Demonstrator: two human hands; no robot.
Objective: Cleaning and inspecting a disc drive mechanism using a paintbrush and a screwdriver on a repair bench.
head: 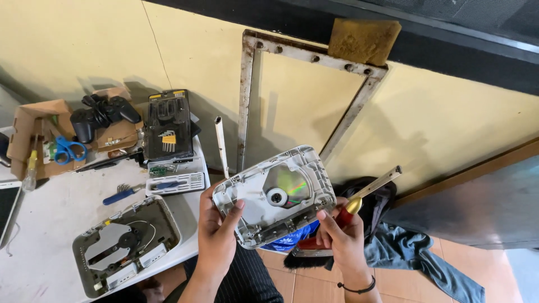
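My left hand (218, 233) grips the left edge of a grey plastic disc player cover (255, 205), held up in front of me with its inner side facing me. A shiny disc (289, 186) sits in its round recess. My right hand (341, 233) steadies the cover's right edge with a fingertip. This hand also holds a red-handled screwdriver (331, 224) whose shaft points up to the right. The other half of the player (126, 244), opened up, lies on the white table (50, 224) to my left.
On the table are a black game controller (104, 115), blue scissors (68, 150), a black tool case (167, 126), a blue-handled tool (119, 196) and a cardboard box (33, 120). A rusty metal frame (303, 53) leans on the yellow wall. Clothes (415, 255) lie on the tiled floor.
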